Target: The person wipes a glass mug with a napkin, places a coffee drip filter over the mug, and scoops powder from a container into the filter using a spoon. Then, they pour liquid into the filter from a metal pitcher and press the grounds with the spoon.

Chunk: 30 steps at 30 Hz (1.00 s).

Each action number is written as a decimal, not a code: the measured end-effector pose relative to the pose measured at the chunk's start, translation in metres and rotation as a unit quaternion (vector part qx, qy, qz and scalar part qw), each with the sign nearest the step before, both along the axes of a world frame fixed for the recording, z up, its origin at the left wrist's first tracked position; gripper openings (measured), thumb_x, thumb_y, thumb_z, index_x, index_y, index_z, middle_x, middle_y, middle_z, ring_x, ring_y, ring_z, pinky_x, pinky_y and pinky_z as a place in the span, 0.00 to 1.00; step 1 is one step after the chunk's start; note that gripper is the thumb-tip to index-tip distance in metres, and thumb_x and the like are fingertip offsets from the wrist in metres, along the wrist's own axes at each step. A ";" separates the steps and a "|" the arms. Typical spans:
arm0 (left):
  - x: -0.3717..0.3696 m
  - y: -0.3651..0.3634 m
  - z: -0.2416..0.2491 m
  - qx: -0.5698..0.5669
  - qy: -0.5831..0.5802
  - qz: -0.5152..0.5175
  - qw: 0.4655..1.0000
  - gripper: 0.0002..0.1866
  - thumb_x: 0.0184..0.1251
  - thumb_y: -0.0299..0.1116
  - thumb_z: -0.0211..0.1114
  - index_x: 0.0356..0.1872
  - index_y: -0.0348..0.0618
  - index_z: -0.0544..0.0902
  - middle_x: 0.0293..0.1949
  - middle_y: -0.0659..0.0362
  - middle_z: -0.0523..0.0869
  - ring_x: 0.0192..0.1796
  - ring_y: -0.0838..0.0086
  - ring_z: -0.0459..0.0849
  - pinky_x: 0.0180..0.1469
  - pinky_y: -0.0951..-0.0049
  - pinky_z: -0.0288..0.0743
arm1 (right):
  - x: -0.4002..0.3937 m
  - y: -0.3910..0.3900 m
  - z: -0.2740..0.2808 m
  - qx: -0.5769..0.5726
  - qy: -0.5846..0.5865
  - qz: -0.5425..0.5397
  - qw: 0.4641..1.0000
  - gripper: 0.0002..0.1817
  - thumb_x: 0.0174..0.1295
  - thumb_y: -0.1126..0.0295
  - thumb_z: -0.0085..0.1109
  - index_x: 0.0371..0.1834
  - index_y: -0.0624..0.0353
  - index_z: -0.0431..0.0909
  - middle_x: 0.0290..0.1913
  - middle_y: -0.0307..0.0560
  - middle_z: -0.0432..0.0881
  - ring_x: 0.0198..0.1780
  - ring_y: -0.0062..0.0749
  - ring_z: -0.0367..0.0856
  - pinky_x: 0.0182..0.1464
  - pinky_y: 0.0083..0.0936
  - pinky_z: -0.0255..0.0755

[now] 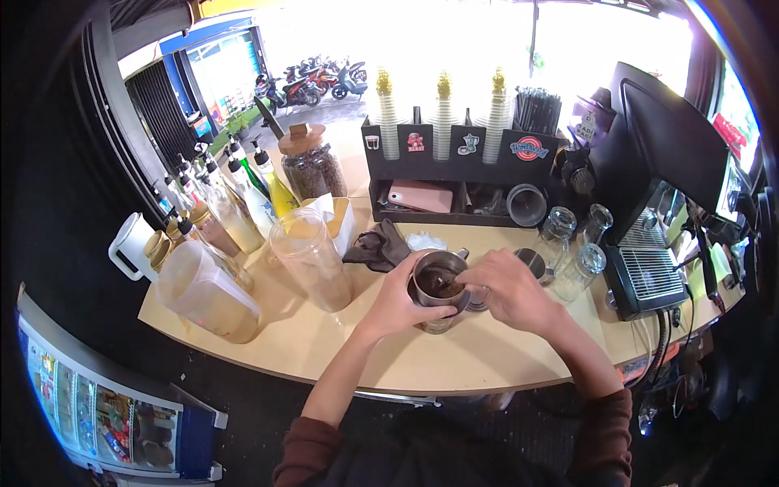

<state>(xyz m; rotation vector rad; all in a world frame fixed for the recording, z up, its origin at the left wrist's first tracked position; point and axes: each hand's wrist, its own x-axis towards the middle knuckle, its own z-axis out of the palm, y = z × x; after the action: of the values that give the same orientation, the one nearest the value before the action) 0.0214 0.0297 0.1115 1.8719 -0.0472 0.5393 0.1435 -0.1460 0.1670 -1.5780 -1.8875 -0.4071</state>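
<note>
Left hand (399, 302) is wrapped around a metal cup (439, 290) standing on the table (454, 357), near edge, centre. Right hand (510, 289) is pinched on a small tool dipped in the cup; can't tell what it is, looks like a spoon or stirrer. Cup holds dark stuff, coffee grounds or liquid, well below the rim. My read: filling is done, mixing or levelling is under way, nothing poured out yet. A second small metal cup (532, 261) sits just behind the right hand. Left of the cup: tall clear plastic container (312, 260) and a lidded jug (207, 294) with tan liquid. Behind the cup: dark cloth (377, 246). Right: three upside-down glass jars (578, 243) next to an espresso machine (649, 195). Far left: row of syrup bottles (231, 203), jar of coffee beans (312, 166). Far centre: black organiser with paper cup stacks (442, 122), straws (537, 109), and a pink phone (420, 196). Table is light wood, curved. Open shopfront beyond, with parked scooters (312, 81) in bright daylight.
</note>
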 end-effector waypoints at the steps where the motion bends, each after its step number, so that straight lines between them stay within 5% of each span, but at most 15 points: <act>1: 0.000 -0.001 0.001 0.000 -0.001 0.000 1.000 0.44 0.37 0.32 0.81 0.60 0.37 0.68 0.52 0.56 0.79 0.55 0.73 0.77 0.61 0.69 0.68 | -0.001 -0.001 0.000 0.000 -0.001 0.000 1.000 0.15 0.49 0.76 0.63 0.41 0.55 0.76 0.32 0.41 0.78 0.37 0.37 0.75 0.39 0.33 0.65; 16: 0.002 -0.005 0.010 0.004 -0.089 0.006 0.996 0.42 0.37 0.28 0.77 0.60 0.37 0.69 0.52 0.55 0.79 0.56 0.71 0.78 0.61 0.69 0.70 | -0.008 -0.013 0.002 0.063 0.004 -0.036 0.997 0.15 0.48 0.77 0.66 0.41 0.56 0.80 0.27 0.41 0.77 0.33 0.35 0.75 0.40 0.31 0.67; 18: 0.002 -0.004 0.013 0.027 -0.103 -0.008 0.994 0.42 0.37 0.27 0.76 0.61 0.38 0.68 0.54 0.54 0.78 0.57 0.71 0.77 0.62 0.69 0.69 | -0.014 -0.013 0.001 0.039 0.052 0.023 0.998 0.13 0.51 0.77 0.66 0.41 0.57 0.80 0.27 0.42 0.78 0.32 0.35 0.76 0.40 0.32 0.69; 24: 0.002 -0.004 0.013 0.058 -0.125 0.005 0.990 0.42 0.35 0.26 0.75 0.60 0.40 0.69 0.55 0.53 0.77 0.58 0.67 0.77 0.63 0.68 0.69 | -0.013 -0.021 0.002 0.012 0.240 -0.020 0.970 0.09 0.56 0.77 0.63 0.40 0.59 0.79 0.32 0.45 0.79 0.32 0.36 0.78 0.36 0.31 0.72; 30: 0.003 -0.005 0.014 0.095 -0.133 0.028 0.986 0.42 0.35 0.28 0.76 0.60 0.44 0.70 0.55 0.54 0.78 0.60 0.63 0.75 0.68 0.61 0.59 | -0.014 -0.025 0.002 0.002 0.235 -0.033 0.971 0.05 0.60 0.76 0.58 0.38 0.61 0.75 0.35 0.48 0.78 0.37 0.38 0.78 0.40 0.31 0.71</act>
<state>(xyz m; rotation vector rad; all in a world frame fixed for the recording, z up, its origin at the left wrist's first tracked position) 0.0243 0.0244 0.1257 1.9792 -0.2307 0.8463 0.1297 -0.1714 0.1690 -1.5712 -1.4736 -0.0514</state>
